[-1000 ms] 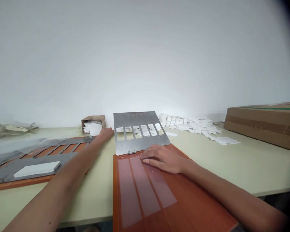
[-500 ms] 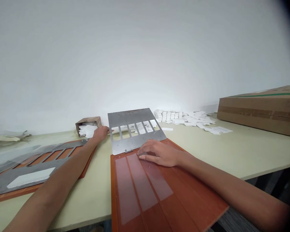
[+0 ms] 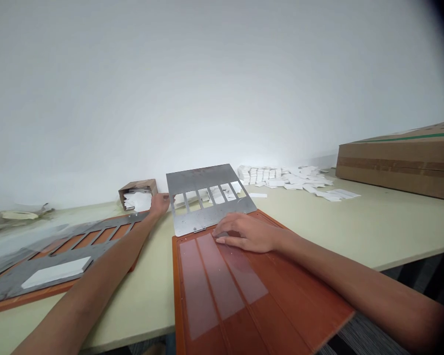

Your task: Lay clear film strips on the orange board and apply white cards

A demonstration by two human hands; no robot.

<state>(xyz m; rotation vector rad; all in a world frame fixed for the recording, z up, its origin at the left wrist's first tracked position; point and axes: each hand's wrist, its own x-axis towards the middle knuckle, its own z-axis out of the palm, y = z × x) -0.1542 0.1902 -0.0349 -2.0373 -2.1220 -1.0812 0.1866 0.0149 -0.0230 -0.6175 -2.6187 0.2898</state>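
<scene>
My left hand (image 3: 160, 202) is closed at the left edge of a grey metal frame (image 3: 196, 221) with a row of rectangular slots; the fingertips are partly hidden. The frame leans up, hinged to the far edge of an orange board (image 3: 299, 315). Pale translucent strips (image 3: 222, 281) lie side by side in the board's grooves. My right hand (image 3: 246, 232) rests on the board just below the hinge, fingers bent and apart, over the top of the third strip.
To the left lies a second orange board with a slotted metal frame (image 3: 7, 291), a white stack (image 3: 57, 272) and clear film on it. Behind are a small carton (image 3: 136, 186) of white pieces, stacked white cards (image 3: 261, 173) and scattered cards (image 3: 299, 182). A large cardboard box (image 3: 395, 162) stands right.
The view has shifted slightly, so most things sit a little further right. Both hands keep nearly the same places at the frame and the board.
</scene>
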